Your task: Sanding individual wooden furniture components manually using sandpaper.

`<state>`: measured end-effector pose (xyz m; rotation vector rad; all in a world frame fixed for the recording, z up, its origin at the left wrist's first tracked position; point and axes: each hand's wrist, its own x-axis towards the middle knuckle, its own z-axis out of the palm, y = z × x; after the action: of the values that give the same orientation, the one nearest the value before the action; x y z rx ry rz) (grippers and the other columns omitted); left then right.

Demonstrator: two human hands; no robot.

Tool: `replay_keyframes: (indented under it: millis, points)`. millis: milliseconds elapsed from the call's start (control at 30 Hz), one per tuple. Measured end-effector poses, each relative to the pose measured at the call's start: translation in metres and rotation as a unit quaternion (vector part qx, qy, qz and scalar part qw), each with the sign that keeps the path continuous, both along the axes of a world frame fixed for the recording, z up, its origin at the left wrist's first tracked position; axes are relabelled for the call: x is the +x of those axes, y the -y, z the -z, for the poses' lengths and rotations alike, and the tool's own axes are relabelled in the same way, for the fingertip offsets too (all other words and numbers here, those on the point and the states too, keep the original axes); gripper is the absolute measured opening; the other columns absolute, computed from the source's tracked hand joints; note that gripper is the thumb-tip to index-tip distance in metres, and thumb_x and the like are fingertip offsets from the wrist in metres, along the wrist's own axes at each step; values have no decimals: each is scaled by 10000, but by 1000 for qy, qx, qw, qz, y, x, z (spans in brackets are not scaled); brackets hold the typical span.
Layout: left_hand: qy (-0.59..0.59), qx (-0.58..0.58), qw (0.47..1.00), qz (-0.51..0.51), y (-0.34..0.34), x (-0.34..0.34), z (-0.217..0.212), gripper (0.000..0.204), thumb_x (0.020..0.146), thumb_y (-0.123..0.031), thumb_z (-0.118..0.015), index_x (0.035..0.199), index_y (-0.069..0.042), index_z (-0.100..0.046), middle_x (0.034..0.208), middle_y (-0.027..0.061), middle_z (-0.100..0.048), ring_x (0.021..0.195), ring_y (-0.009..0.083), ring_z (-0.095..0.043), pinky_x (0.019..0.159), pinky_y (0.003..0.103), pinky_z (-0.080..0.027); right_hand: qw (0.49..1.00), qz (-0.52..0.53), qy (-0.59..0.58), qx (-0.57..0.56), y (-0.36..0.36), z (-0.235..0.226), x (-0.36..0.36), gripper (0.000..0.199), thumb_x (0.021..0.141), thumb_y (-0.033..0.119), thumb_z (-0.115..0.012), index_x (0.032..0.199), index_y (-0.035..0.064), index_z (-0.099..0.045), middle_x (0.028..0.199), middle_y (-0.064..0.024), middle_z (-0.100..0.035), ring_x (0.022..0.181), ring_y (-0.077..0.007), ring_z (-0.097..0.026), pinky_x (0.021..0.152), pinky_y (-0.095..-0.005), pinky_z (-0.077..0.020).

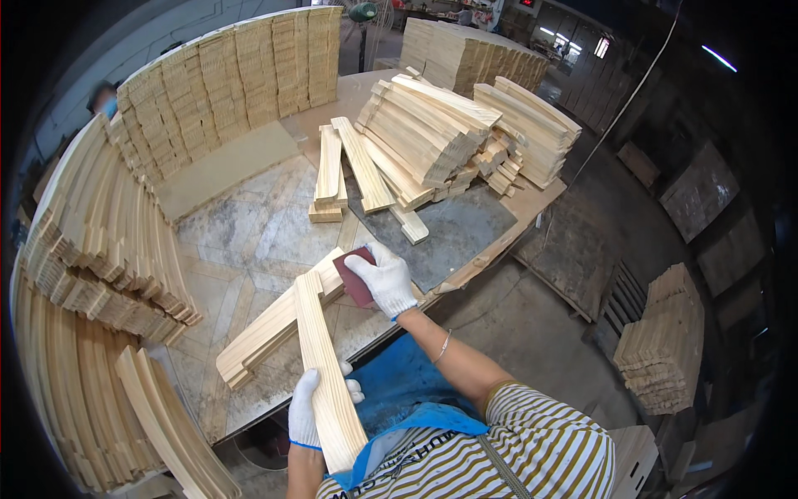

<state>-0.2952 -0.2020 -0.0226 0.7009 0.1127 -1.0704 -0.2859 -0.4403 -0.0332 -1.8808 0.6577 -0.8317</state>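
A pale wooden slat with a notched far end slants from my body up across the table. My left hand, in a white knit glove, grips it near its lower part, the fingertips showing on its right side. Beneath its far end lies another wooden piece, set crosswise on the table. My right hand, gloved too, is closed around a dark red sheet of sandpaper. The sandpaper is just right of the slat's far end, over the crosswise piece; whether it touches the wood I cannot tell.
A heap of slats covers the table's far right, with a few loose slats before it. Tall stacks line the back, and more stacks stand on the left. Right of the table, a bundle stands low down.
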Motion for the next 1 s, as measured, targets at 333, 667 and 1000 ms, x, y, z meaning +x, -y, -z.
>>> replay_keyframes:
  millis: [333,667,1000]
  points:
    - [-6,-28,1000,-1,-11,-1,11,486,905,-340,-520,1184,54,-459,1007,180,-564,806,286,-593,698,418,-537,999,20,-21,-18,-8,-3,-1,287,803,300,-693,899,35,-641,818,-141,-660,755,-243,-645,686,-340,-501]
    - [-32,-41,999,1,4,4,-5,487,918,-324,-524,1201,66,-456,1046,189,-575,836,264,-604,735,386,-545,997,49,6,-65,2,-9,3,241,799,255,-710,887,39,-649,794,-122,-661,713,-243,-650,665,-328,-499]
    - [-24,-26,999,12,-3,-2,-6,502,913,-341,-539,1204,60,-457,1050,179,-578,836,257,-602,723,376,-557,999,-6,6,-47,-28,-14,2,226,803,228,-708,936,50,-668,818,-97,-685,731,-167,-656,677,-293,-504]
